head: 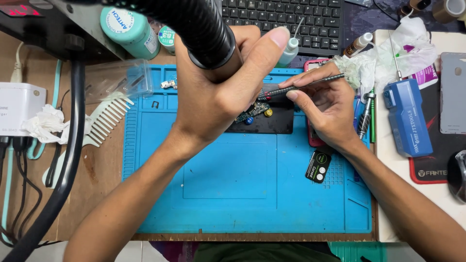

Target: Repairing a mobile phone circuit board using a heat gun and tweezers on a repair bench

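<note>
2 hands meet over a small circuit board (252, 112) lying on a black pad (272, 121) near the frame's centre. The left hand (218, 92) wraps its fingers around a thick black nozzle handle (204, 29) (thumb raised upward), while the right hand (325, 109) pinches a thin metal probe (310, 82), its tip reaching the board. Beneath lies a blue work mat (233, 184). At upper centre sits a keyboard (286, 22); a blue tool case (407, 119) rests at right.
</note>
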